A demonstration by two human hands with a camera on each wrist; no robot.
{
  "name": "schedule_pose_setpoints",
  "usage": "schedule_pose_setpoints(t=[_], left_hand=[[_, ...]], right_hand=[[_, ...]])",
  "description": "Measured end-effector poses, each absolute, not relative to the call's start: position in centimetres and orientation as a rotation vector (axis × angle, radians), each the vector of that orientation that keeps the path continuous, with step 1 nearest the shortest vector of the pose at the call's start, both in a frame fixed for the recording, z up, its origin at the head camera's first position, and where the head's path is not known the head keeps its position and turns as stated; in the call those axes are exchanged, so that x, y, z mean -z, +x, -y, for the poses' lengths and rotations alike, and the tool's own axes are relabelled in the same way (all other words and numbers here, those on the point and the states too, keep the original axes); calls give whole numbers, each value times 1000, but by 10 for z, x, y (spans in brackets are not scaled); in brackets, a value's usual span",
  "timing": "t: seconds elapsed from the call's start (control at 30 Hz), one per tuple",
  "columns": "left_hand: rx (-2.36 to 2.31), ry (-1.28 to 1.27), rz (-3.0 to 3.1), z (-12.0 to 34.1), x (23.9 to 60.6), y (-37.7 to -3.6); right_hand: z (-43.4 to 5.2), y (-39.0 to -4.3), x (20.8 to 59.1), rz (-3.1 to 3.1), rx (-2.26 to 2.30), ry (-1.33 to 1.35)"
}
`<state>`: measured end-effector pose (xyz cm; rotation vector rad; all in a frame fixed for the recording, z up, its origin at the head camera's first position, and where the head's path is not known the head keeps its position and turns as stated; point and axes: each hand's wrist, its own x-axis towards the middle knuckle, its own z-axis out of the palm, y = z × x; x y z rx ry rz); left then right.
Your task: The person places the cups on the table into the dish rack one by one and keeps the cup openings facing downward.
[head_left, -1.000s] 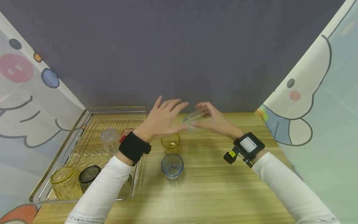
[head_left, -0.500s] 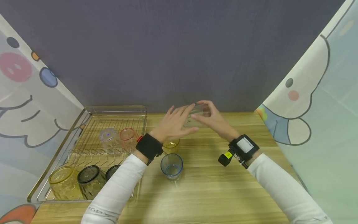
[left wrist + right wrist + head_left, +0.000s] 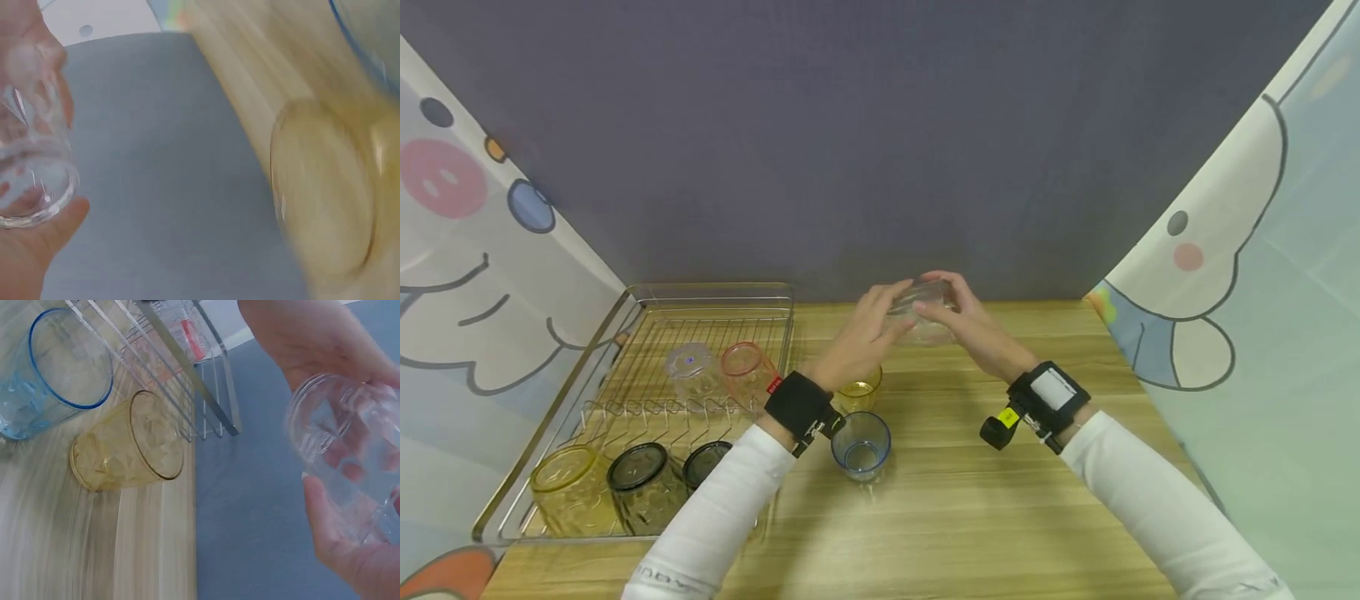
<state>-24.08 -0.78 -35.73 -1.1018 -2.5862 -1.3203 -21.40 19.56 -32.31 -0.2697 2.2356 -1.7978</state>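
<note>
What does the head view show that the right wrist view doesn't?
Head only: the metal wire drying rack in full, with its two dark glass cups, plus both wristbands.
Right wrist only: a close look into the clear glass cup's open mouth.
Both: the blue glass cup and the yellow glass cup upright on the wooden table; both hands holding the clear cup.

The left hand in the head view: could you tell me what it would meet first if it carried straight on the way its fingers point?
The left hand already touches the clear glass, which the right hand also holds. So it meets the glass first, probably then the right hand's fingers; depth is unclear.
</note>
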Motion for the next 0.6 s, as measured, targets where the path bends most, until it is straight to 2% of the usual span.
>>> schedule_pose_setpoints(t=[0.33, 0.6], left_hand=[[2279, -456, 2018, -7, 362, -230], [2320, -302, 1881, -9, 367, -230]], right_hand=[[-174, -212, 328, -2157, 1938, -357], [-160, -213, 338, -2193, 1962, -467]])
